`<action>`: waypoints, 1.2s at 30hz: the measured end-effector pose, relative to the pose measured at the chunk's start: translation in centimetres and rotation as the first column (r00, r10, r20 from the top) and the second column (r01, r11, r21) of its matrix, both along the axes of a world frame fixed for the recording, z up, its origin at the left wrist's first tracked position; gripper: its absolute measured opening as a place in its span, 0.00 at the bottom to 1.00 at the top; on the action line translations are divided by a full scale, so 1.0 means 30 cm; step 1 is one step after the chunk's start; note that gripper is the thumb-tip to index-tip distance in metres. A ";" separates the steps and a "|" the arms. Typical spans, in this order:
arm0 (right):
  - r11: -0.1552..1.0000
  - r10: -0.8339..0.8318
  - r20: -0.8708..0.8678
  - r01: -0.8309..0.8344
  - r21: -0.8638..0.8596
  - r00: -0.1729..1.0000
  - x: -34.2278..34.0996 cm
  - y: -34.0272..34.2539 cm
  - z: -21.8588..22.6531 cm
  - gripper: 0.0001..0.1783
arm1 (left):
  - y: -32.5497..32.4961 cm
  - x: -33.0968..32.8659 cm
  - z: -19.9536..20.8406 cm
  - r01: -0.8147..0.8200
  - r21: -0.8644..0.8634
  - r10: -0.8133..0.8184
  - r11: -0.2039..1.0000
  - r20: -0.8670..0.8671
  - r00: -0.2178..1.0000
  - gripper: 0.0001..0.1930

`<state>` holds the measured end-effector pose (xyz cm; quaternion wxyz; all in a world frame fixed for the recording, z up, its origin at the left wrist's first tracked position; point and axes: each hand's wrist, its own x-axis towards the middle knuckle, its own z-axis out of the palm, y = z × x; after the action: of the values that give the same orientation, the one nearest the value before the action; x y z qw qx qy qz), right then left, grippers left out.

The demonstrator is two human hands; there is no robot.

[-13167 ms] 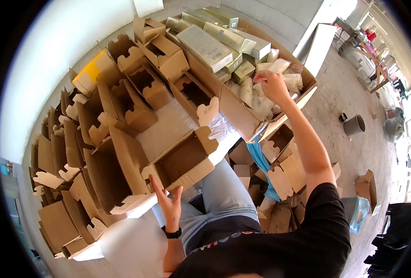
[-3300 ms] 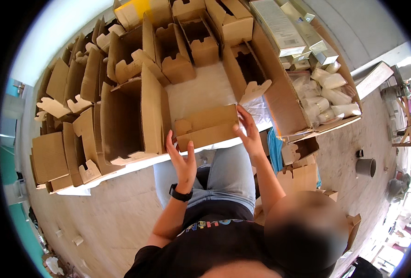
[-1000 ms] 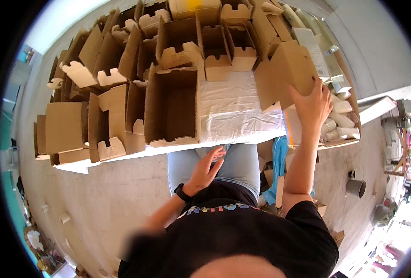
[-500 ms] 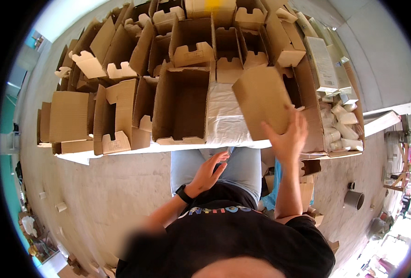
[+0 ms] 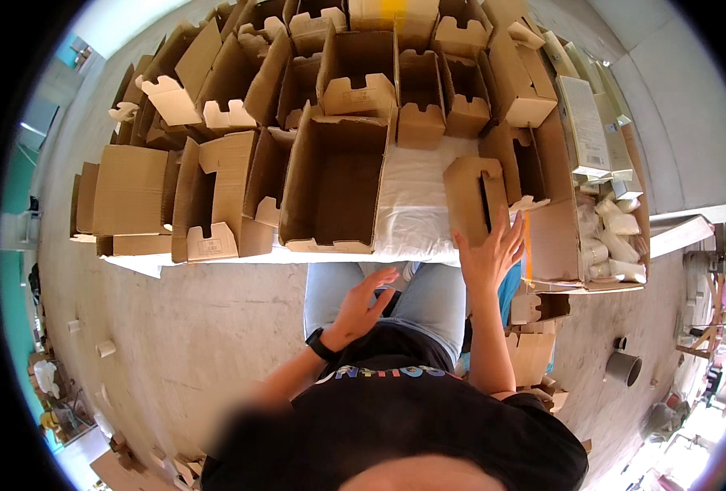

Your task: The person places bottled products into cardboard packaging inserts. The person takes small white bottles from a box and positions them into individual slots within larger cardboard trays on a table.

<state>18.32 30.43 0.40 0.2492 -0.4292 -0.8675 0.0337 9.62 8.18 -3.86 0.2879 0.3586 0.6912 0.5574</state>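
Note:
A small brown cardboard box (image 5: 464, 195) stands near the front of the white-covered table, a plain panel facing up and a narrow dark gap along its right side. My right hand (image 5: 491, 255) is at its front right corner, fingers spread. The thumb looks close to the box's front edge; whether it touches cannot be made out. My left hand (image 5: 363, 306), with a black watch on its wrist, hovers over my lap, fingers stretched out and holding nothing. Left of the small box, across a strip of white cloth (image 5: 419, 200), sits a large open carton (image 5: 338, 176).
Rows of open cardboard boxes (image 5: 359, 92) fill the table's middle and back. At the right, a bigger carton (image 5: 555, 237) adjoins white packets (image 5: 617, 233) and slim pale boxes (image 5: 584, 131). More cartons (image 5: 533, 356) lie below the table; a grey bin (image 5: 623, 368) stands on the floor.
The small box has turned from a tilted, raised position to stand lower on the table. My right hand has moved down and left, its fingers spread. My left hand has barely moved.

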 end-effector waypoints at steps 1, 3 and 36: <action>0.999 0.041 -0.076 -0.039 0.027 0.996 -0.005 -0.011 0.030 0.48 | -0.016 -0.002 0.002 -0.044 0.003 0.044 0.999 -0.013 0.999 0.16; 0.981 0.191 -0.255 -0.195 0.011 0.948 -0.037 -0.058 0.093 0.47 | -0.078 -0.001 -0.022 -0.220 0.026 0.221 0.975 -0.102 0.970 0.13; 0.407 -0.414 -0.869 -0.799 -0.442 0.270 -0.171 0.026 -0.025 0.08 | -0.118 0.028 0.039 -0.356 0.022 0.268 0.934 -0.701 0.660 0.39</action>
<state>13.18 31.22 -0.34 0.4268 -0.2306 -0.4292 0.7619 10.44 4.64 -2.68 -0.0720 0.3994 0.8305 0.3816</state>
